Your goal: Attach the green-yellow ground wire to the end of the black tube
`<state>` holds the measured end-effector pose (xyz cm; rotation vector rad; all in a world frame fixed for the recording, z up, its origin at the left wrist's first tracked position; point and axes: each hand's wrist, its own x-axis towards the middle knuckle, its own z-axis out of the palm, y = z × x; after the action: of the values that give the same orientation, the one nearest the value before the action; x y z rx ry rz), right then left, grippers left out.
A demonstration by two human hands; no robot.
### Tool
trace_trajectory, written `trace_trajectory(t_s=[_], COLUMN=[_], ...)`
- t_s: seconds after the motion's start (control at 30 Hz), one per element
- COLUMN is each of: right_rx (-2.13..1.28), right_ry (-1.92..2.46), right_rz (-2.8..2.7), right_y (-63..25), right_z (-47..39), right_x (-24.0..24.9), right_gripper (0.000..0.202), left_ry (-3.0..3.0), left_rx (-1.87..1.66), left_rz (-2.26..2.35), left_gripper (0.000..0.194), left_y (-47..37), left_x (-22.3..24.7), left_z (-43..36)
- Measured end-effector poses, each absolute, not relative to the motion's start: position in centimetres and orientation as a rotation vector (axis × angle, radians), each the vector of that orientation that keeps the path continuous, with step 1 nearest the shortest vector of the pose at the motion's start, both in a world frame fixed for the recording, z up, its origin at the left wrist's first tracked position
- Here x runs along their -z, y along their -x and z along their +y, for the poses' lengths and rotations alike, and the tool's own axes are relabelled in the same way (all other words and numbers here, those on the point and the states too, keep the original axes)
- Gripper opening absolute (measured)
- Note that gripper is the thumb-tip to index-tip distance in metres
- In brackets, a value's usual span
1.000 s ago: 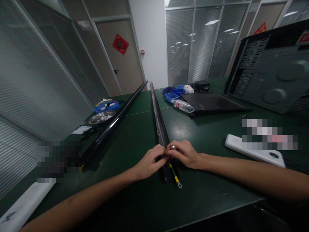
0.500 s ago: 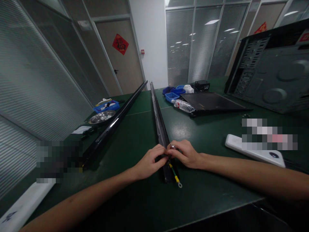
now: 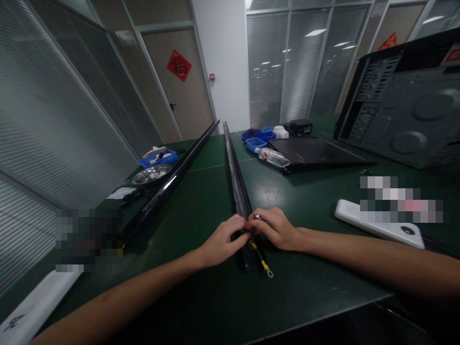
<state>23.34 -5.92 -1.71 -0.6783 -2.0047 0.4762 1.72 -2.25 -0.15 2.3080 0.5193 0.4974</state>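
Note:
My left hand and my right hand meet over the near end of a long black rail on the table. Fingers and thumbs of both are closed in a pinch, tips nearly touching. What lies between them is hidden. A short green-and-yellow grounding wire comes out just below the fingertips. Its free end carries a ring terminal pointing towards me. A ring sits on a finger of my right hand. Parallel on the left lies a second black rail.
A green table bears everything. To the left are a metal dish and a blue basket. Right of the rails are a plastic bottle, a black flat panel, a white device and a large computer case.
The ring terminal end of the wire has shifted slightly to the right. Both hands stay in nearly the same place on the rail.

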Motion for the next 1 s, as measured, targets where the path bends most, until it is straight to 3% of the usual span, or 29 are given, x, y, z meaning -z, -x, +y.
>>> trace_trajectory(t_s=[1.0], right_rx=[-0.482], right_ry=[0.65], right_rz=[-2.0], right_y=[-23.43], right_z=[-5.53], right_x=[2.5], right_gripper=[0.031], left_ry=[-2.323], left_rx=[-0.483], left_rz=[0.544], left_gripper=[0.016], left_y=[-1.78], left_x=[-0.03], left_z=[-2.39])
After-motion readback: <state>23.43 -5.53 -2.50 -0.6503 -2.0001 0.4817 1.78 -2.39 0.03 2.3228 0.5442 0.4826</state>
